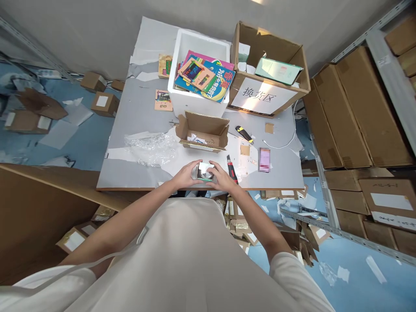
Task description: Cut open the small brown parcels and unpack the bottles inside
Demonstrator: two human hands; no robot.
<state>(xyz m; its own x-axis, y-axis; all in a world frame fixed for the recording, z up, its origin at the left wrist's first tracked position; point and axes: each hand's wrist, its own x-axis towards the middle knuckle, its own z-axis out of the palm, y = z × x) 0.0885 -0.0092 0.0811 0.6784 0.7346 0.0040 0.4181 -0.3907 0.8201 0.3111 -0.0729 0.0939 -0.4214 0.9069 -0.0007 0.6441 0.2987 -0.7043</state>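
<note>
Close to the table's front edge, both hands are wrapped round a small white and green box (205,178). Something round, silvery and white shows at its top; its kind is too small to make out. My left hand (189,174) grips the box's left side with thumb and fingers. On the opposite side my right hand (221,177) closes on it, a finger or thumb reaching over the round part. Just beyond stands an open cardboard box (204,147) with white paper scraps inside. A red and black utility knife (232,169) lies right beside my right hand.
Crumpled clear plastic (151,149) lies on the left. A yellow and black utility knife (244,134), a pink card-like item (264,160) and a white cable (282,147) are on the right. Behind stand a white foam box (195,104) with books and a large carton (269,97).
</note>
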